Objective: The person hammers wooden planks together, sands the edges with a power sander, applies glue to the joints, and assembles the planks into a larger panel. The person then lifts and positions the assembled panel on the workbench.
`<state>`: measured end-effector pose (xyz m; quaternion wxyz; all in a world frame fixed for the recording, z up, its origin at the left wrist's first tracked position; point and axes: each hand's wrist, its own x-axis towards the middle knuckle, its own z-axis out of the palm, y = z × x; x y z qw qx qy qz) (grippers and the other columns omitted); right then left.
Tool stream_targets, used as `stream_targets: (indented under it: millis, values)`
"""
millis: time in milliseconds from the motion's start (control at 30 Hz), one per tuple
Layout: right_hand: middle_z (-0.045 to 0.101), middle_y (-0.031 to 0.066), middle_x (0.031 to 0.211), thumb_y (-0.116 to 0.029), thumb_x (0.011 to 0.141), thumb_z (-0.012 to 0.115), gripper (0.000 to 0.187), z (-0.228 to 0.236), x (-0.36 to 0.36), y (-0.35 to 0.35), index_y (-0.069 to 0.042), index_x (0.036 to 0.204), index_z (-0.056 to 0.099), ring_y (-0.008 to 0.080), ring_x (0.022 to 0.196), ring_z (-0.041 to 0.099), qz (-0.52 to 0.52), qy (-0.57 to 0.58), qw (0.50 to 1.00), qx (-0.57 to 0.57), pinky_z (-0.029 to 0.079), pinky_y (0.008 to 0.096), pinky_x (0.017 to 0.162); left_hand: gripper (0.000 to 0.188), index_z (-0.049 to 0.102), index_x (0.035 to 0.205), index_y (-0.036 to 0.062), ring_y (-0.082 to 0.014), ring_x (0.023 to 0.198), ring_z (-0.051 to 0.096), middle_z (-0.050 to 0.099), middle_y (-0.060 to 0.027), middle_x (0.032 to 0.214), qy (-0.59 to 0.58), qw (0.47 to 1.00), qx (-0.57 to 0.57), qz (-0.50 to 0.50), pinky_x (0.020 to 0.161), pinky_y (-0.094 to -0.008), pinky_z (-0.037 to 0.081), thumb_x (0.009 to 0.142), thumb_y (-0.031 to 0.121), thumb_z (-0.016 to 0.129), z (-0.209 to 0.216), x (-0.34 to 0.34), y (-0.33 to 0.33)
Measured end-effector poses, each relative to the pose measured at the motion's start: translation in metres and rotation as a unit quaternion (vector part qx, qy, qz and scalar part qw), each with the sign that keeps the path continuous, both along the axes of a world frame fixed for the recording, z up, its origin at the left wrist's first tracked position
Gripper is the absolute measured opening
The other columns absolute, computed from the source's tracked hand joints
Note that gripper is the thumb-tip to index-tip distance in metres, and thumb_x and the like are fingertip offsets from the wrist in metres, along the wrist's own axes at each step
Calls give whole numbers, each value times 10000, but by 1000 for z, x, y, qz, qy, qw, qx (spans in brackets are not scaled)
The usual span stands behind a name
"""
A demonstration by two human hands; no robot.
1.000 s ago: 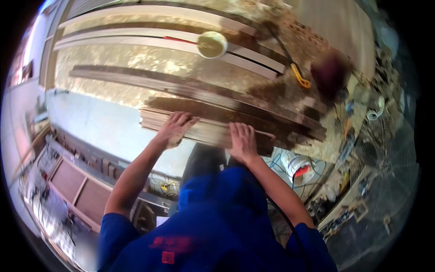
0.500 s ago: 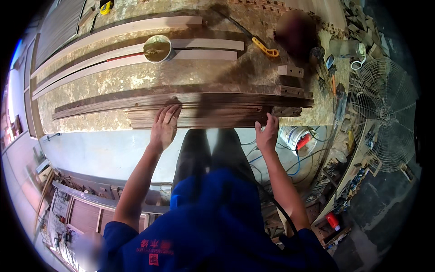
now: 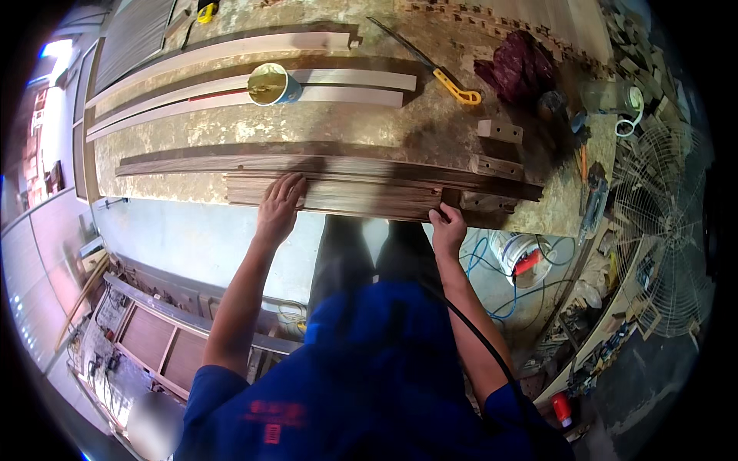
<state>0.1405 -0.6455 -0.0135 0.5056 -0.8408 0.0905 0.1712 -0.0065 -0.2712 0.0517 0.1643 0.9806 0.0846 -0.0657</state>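
Observation:
Several brown wood strips [image 3: 361, 195] lie side by side along the near edge of the workbench. My left hand [image 3: 281, 206] rests on their left part, its fingers laid flat across the top. At the right end of the nearest strips my right hand [image 3: 448, 229] is closed, thumb and fingers pinching the end corner. A longer brown strip [image 3: 207, 164] runs just beyond them. Small wooden blocks with holes, one of them a pale block [image 3: 500, 131], sit past the strips' right end.
Pale strips [image 3: 338, 94] lie farther back, with a tub of tan paste [image 3: 269, 86] among them. Beyond are a yellow-handled saw [image 3: 459, 88], a dark red crumpled bag [image 3: 524, 67] and a yellow tape measure [image 3: 206, 12]. A white bucket [image 3: 521, 260] and a fan guard [image 3: 669, 223] stand right.
My right hand has gone from raised, parted fingers to a pinch on the strips' right end. The left hand stays on the strips. The whole view has shifted slightly.

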Motion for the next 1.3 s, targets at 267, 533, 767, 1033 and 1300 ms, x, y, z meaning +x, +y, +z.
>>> stream_targets:
  millis: [267,533,767,1033,1300]
  values:
    - [682,162,1113,-126,908,778,347,-6,4,-7,89,1168,697,255,981,685,49,13,997,-62,553,360,893,815,481,1499,84,-368,1376,517,549,-167,1457,-45,972,-133,187,1158,-479,429,806,247,879,12,43,28]
    - [667,55,1089,-65,996,706,208,91,34,18,-4,1193,677,135,971,637,40,9,999,17,535,280,893,808,545,1381,28,-324,1099,702,708,-165,1191,-176,868,-361,290,919,-428,577,700,160,959,-12,171,114]
    - [589,-23,947,-85,973,749,245,229,108,202,-38,1203,681,91,820,560,255,-123,949,140,494,275,728,768,526,1346,34,-303,1153,702,689,-168,1226,-246,878,-383,145,950,-411,588,735,184,966,15,186,54]
    - [656,112,857,-122,990,730,137,257,128,211,-32,1029,635,250,744,664,402,-294,862,94,531,363,682,818,531,1392,62,-248,1187,646,654,-127,1212,-109,867,-470,126,994,-381,522,663,45,901,77,135,-13]
    - [689,103,888,-87,1007,706,106,295,93,86,-21,1062,645,209,734,679,432,-266,856,97,527,312,641,792,450,1406,-14,-253,1211,644,634,-141,1317,-205,821,-512,146,1027,-380,520,776,99,915,98,82,-139]
